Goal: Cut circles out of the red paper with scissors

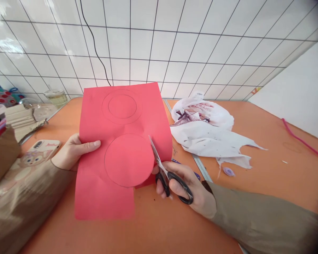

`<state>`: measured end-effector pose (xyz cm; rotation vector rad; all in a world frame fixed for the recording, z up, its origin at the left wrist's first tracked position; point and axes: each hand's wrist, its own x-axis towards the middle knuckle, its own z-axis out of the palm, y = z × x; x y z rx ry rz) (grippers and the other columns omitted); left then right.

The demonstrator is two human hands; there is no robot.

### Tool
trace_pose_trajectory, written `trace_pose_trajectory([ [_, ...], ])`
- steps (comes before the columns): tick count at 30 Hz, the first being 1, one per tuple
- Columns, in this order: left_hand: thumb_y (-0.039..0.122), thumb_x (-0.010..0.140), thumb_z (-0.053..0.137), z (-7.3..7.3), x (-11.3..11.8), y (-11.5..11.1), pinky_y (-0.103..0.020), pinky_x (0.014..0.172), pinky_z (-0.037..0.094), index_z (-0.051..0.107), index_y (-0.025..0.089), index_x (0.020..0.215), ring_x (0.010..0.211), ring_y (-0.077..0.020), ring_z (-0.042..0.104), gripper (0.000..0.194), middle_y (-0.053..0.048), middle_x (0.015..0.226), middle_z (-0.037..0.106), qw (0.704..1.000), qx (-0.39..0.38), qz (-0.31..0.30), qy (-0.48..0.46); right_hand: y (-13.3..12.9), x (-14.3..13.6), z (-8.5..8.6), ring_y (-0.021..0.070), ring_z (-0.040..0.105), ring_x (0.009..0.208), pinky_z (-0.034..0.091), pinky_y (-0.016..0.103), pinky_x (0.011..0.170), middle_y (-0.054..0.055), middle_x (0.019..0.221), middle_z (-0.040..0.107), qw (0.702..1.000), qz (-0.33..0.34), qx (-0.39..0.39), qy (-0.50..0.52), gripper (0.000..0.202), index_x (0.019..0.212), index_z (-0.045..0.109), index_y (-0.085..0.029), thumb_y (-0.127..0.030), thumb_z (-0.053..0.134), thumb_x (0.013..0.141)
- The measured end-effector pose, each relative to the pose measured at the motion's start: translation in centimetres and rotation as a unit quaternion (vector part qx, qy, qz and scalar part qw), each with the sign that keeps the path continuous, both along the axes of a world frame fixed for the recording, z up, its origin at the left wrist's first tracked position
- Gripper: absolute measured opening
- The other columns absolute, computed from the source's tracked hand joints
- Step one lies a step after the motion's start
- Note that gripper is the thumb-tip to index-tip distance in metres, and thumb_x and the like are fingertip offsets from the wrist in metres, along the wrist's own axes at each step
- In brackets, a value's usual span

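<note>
My left hand (pixel 75 151) grips the left edge of a red paper sheet (pixel 95 176), thumb on the front and fingers behind. The sheet is raised above the orange table. Two nested circles are drawn near its top, and a larger circle (pixel 129 160) lies below them, its right and lower right edge cut along the line. My right hand (pixel 190 187) has its fingers through the black handles of the scissors (pixel 160 164). The scissors' blades meet the paper at the larger circle's upper right edge; one blade lies in front of the sheet.
White plastic bags (pixel 209 134) lie right of the paper, with a small purple roll (pixel 229 171) near them. A phone (pixel 46 148), a cardboard box (pixel 5 155) and a glass jar (pixel 55 98) stand or lie at left. The orange table (pixel 265 180) meets a tiled wall.
</note>
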<state>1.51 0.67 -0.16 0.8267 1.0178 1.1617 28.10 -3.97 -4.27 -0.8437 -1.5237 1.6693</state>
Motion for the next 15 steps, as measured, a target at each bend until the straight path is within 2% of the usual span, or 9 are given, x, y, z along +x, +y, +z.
trace_pose_trajectory([
  [7,0.008,0.06,0.071,0.09,-0.12,0.05,-0.038,0.057,0.059,0.073,0.018,0.083,0.065,-0.0282,0.069,0.026,-0.008,0.076,0.074,1.0,0.007,-0.014,0.005,0.03,0.1,-0.27,0.0132,0.054,0.057,0.045,0.027,0.053,0.006,0.068,0.059,1.0,0.0,-0.018,0.011,0.046,0.097,0.054,-0.013,-0.053,0.058,0.074],
  [15,0.009,0.059,0.072,-0.1,-0.12,0.13,-0.035,0.056,0.059,0.073,0.018,0.083,0.059,-0.0253,0.069,0.026,-0.006,0.075,0.074,0.999,0.028,-0.015,0.005,0.09,0.12,-0.28,0.0124,0.053,0.056,0.045,0.027,0.055,0.004,0.067,0.058,1.0,-0.011,-0.028,0.001,0.047,0.094,0.054,-0.012,-0.053,0.061,0.071],
])
